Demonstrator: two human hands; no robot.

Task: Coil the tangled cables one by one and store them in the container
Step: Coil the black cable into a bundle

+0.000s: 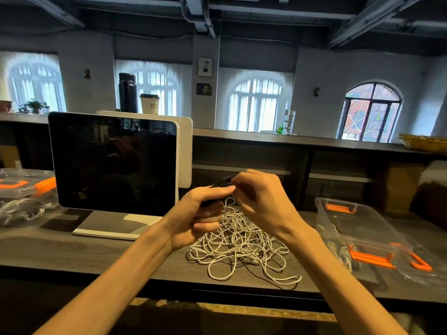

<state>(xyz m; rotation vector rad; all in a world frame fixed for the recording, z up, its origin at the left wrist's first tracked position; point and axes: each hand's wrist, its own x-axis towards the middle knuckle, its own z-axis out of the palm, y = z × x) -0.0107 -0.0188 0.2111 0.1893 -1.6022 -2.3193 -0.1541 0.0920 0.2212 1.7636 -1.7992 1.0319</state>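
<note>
Left hand (193, 221), fingers curled, grips a black cable (221, 183) raised above the dark wooden counter (72, 250); right hand (258, 192) pinches the same cable's upper loop. Tangled white cables (239, 245) lie on the counter below the hands. Clear container (338, 223) with orange latches stands to the right; monitor (113, 163) left.

arched windows (256, 102), grey walls (321, 76), dark counter (72, 247)

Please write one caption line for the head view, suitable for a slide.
Both hands, left and right, work a black cable above the tangled white cables, beside the clear container.
</note>
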